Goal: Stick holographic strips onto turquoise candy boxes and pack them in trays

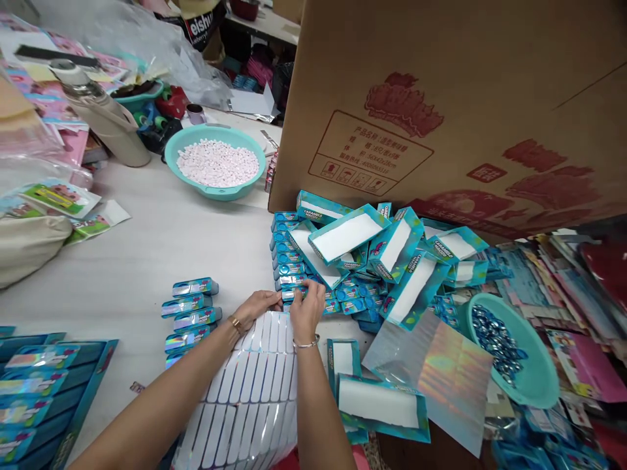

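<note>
Both hands meet at the left end of a tight block of small blue candy boxes [289, 269]. My left hand [255, 307] is closed, its fingertips pinched at the left end of one small blue box [289, 295]. Over the same box curl the fingers of my right hand [308, 308], gripping it from the right. Below the hands, between my forearms, lies a sheet of shiny label strips [245, 391] in rows of narrow white rectangles. A separate column of small blue boxes [192, 303] stands left of my left wrist.
Open blue trays [350, 235] are heaped before a large cardboard carton [441, 98]. A bowl of white candies [218, 163] stands at the back, a basin of blue wrapped pieces [509, 346] at right. Shiny film [431, 378] lies front right, a filled tray [93, 391] front left.
</note>
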Motion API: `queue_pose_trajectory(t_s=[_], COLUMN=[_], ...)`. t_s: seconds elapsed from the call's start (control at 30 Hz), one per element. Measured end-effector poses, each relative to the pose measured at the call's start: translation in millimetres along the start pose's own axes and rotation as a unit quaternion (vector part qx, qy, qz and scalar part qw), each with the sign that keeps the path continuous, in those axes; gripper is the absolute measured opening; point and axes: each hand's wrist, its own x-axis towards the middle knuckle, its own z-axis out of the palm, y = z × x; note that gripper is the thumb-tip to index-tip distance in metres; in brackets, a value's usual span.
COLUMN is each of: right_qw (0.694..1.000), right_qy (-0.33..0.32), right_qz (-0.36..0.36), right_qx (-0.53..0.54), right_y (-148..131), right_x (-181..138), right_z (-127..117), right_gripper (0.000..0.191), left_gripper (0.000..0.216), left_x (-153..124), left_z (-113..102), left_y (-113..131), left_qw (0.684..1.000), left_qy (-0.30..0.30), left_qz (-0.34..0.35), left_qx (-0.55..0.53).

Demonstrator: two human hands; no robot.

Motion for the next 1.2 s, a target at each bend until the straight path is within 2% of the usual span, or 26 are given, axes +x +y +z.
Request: queue_pose_trajectory(t_s=[0.13, 0.2, 0.33, 0.37, 0.43, 0.57, 0.67, 0.8, 0.87, 0.93, 1.0, 1.1, 1.2], right_qw=[1.0, 0.998, 0.982, 0.979, 0.971, 0.941, 0.935, 0.94, 0.941, 0.944, 0.949, 0.959, 0.957], right_qy=[0.019, 0.0, -0.049, -0.061, -0.113, -0.248, -0.255, -0.216, -0.215, -0.22, -0.215, -0.191, -0.177], right_qz=[-0.01, -0.002, 0.018, 0.013, 0.0, -0.033, -0.071, -0.071, -0.078, -0.095, -0.116, -0.149, -0.206], right_qx=[0.005, 0.055, 0.181, 0.195, 0.21, 0.229, 0.237, 0.253, 0.249, 0.229, 0.197, 0.149, 0.101], right_y=[-1, 1, 13, 17, 21, 12, -7, -40, -57, -73, -86, -101, -110], right_x=[4, 8, 2, -5, -22, -61, -84, -111, -124, -136, -147, -160, -170], right_z=[0, -6, -42, -55, -84, -138, -169, -212, -237, -262, -284, -311, -330], right_gripper=[0.023, 0.022, 0.022, 0.025, 0.031, 0.049, 0.042, 0.028, 0.027, 0.025, 0.022, 0.018, 0.016], left_gripper=[0.058, 0.057, 0.06, 0.062, 0.065, 0.053, 0.069, 0.083, 0.087, 0.088, 0.081, 0.061, 0.053], left_x=[2, 2, -20, -32, -63, -131, -171, -208, -226, -243, -259, -282, -298], left_z=[1, 2, 7, 9, 14, 32, 43, 49, 53, 62, 74, 92, 103], left_y=[-12, -17, -8, -3, 9, 32, 40, 44, 48, 56, 66, 78, 83], left_qw=[0.997, 0.994, 0.993, 0.994, 0.998, 0.982, 0.953, 0.933, 0.913, 0.885, 0.867, 0.873, 0.887], left_qy=[0.066, 0.091, 0.097, 0.083, 0.018, -0.186, -0.303, -0.347, -0.395, -0.46, -0.496, -0.476, -0.45], left_qz=[-0.034, -0.035, -0.025, -0.028, -0.036, -0.026, -0.018, -0.091, -0.106, -0.073, -0.015, 0.034, -0.015], left_qx=[0.025, 0.044, 0.058, 0.058, 0.048, 0.013, -0.009, -0.001, 0.014, 0.028, 0.052, 0.102, 0.1])
